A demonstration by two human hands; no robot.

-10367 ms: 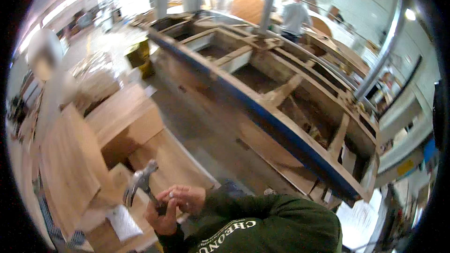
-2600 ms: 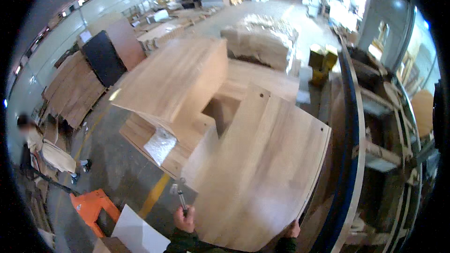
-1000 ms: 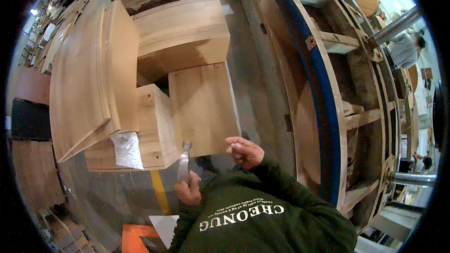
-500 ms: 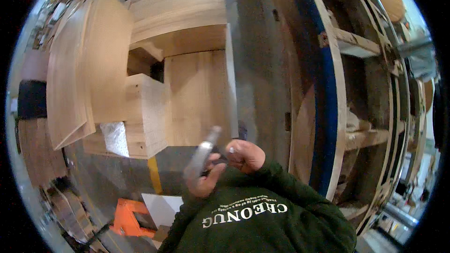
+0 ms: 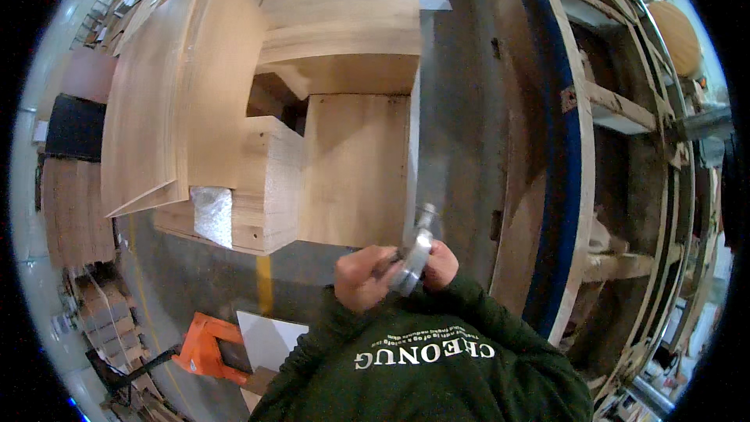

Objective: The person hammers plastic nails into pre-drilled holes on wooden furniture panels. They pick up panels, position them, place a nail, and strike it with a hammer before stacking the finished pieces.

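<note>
In front of my chest, between both hands, is a silver gun-shaped tool [image 5: 419, 255] with a narrow nose tilted up and away; motion blurs its outline. My right hand [image 5: 442, 266] is closed around its right side. From the other side my left hand [image 5: 362, 276] is closed with its fingertips against a dark part of the tool; the grip itself is partly hidden. Just beyond the hands lies a wooden furniture carcass [image 5: 355, 180] with a box-like compartment, its near edge close to the tool's nose. White bubble wrap [image 5: 212, 217] covers part of its near left corner.
A blue-edged wooden rack [image 5: 556, 187] runs along the right, past a strip of grey floor [image 5: 461, 125]. Low at the left stand an orange pallet-jack-like frame [image 5: 205, 348] and a white panel [image 5: 272, 334]. Stacked brown boards [image 5: 76, 211] lie farther left.
The tool has gone from my left hand over to my right side, with both hands now at it. The carcass and rack sit farther right in view as my head turned.
</note>
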